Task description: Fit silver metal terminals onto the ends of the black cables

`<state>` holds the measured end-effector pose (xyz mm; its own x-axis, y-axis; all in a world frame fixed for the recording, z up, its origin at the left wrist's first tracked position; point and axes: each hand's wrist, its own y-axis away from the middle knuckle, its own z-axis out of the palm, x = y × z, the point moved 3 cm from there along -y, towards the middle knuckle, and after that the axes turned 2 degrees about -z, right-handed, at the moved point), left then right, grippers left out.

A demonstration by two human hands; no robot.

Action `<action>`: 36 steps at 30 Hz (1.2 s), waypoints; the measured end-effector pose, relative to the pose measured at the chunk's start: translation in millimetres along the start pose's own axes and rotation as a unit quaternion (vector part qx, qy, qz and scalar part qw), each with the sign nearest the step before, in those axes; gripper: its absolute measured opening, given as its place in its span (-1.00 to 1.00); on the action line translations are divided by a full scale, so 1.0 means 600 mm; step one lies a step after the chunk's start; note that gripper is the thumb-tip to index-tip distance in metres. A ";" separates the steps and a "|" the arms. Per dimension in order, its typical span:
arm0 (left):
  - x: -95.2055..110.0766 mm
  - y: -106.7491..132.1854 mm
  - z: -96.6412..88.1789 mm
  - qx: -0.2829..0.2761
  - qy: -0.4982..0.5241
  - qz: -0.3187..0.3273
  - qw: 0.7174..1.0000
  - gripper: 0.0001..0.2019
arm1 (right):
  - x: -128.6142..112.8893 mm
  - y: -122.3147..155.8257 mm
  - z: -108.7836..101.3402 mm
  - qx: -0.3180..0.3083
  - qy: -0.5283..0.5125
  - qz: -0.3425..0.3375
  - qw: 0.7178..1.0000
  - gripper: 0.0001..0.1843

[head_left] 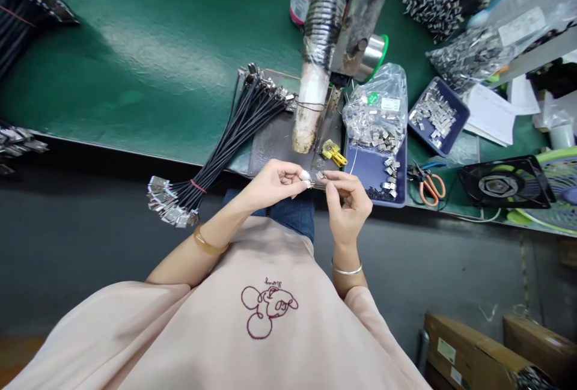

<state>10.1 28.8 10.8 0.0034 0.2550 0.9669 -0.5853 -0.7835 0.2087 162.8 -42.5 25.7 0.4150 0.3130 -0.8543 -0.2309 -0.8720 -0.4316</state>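
Note:
My left hand [279, 183] is closed in a pinch at the table's front edge. White material shows at its fingertips with a bit of metal beside it; the piece held there is too small to make out. Just to the right, my right hand [348, 202] pinches a small metal connector shell [320, 175] between thumb and index finger. The two sets of fingertips almost meet. Beyond them lie a yellow tool [334, 152] and a dark work plate [273, 137]. A bundle of black cables [225, 143] with metal connector ends rests left of my left hand, overhanging the edge.
A duct hose [311, 95] and a metal bar [360, 17] hang low over the plate. To the right are a blue tray [367, 173] of connector shells, a smaller tray [460, 122], orange-handled pliers [431, 190] and a black fan [505, 184]. A solder spool [375, 56] sits behind.

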 end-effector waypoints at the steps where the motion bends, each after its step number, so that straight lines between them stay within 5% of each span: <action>1: -0.002 -0.001 0.000 0.000 0.005 0.002 1.000 -0.84 | -0.001 0.002 0.001 -0.003 0.010 -0.017 1.000 -0.92; 15: -0.019 -0.012 -0.001 0.027 0.069 0.002 0.997 -0.85 | 0.002 0.008 0.005 0.003 0.065 -0.079 0.995 -0.88; 22: -0.011 -0.012 0.004 0.058 0.055 0.015 0.997 -0.88 | 0.021 0.006 0.008 0.005 0.053 0.008 0.999 -0.96; 36: -0.005 -0.011 0.002 0.107 0.001 0.033 0.994 -0.82 | 0.013 -0.007 0.023 -0.012 0.166 -0.154 0.974 -0.86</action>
<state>15.1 32.7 6.8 -0.0310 0.1994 0.9794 -0.3977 -0.9015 0.1709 155.0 -31.1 17.0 0.7244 0.4254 -0.5424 -0.0312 -0.7659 -0.6422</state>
